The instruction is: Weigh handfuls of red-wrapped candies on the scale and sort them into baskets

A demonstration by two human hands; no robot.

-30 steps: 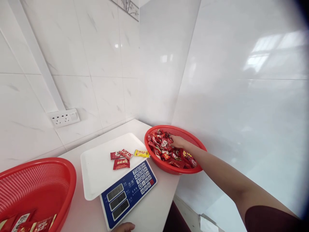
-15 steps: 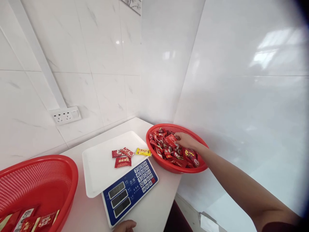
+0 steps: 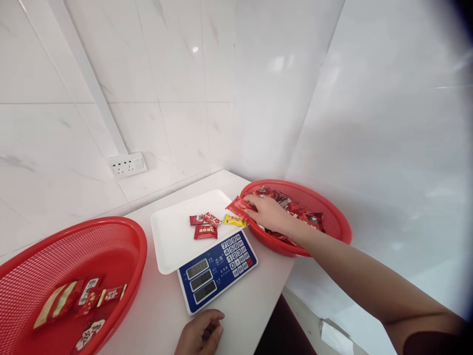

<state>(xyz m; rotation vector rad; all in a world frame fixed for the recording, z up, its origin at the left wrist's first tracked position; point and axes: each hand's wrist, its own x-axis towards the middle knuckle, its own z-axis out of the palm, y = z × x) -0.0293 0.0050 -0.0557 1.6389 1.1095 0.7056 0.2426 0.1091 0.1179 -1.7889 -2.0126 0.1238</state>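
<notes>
Head view: worktop (image 3: 244,308) runs into the corner, pale panel wall close on the right, tiled wall behind. Edges first. Right basket (image 3: 342,224) sits at the worktop's edge, its right part reaching past it in this view. Its left rim is just beside the right edge of the white tray (image 3: 170,241), so the gap there is tight. Left basket (image 3: 125,231) stands on the other side, with a strip of worktop between its rim and the tray. Open room: the left part of the tray, plus the worktop in front of the scale (image 3: 218,273).

Three red packets (image 3: 206,232) sit on the tray, right of its middle, two overlapping; yellow packet (image 3: 235,220) lies by the tray's right edge. More packets in both baskets.

Pose: right forearm comes in from lower right, elbow bent, crossing the right basket's near rim. Right hand (image 3: 269,213) is palm down, fingertips and thumb pinching a red wrapper (image 3: 237,206) over that basket's left rim, its free end towards the tray. Left hand (image 3: 202,333) comes up from the bottom edge, just in front of the scale, fingers loosely curled, thumb apart from index, slack.
</notes>
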